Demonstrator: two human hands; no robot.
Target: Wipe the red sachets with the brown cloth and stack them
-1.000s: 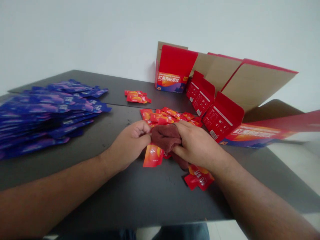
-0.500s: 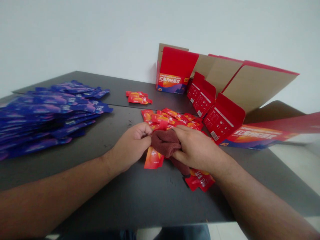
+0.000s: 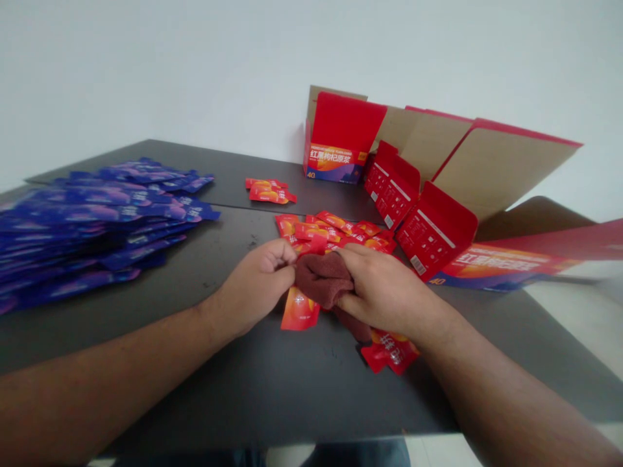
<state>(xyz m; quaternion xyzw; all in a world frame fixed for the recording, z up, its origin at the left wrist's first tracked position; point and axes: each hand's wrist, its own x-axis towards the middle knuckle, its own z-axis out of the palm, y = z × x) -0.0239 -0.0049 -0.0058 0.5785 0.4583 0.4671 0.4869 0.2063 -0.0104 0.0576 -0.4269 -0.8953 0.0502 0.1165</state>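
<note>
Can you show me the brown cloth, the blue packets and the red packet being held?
Cloth (image 3: pixel 322 275): head view, on its bunched top.
Blue packets (image 3: pixel 87 220): head view, middle of the pile.
Red packet (image 3: pixel 300 312): head view, its lower half.

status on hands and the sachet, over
Left hand pinches sachet. Right hand grips cloth, pressed on it. Loose sachets behind, another under right wrist.

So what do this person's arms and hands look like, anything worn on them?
Both are bare. The left hand and right hand have no gloves, and no ring, watch or band shows. The left forearm and right forearm carry no sleeve up to the picture's edge; fine hair shows on them. No tattoos or marks are visible.
</note>
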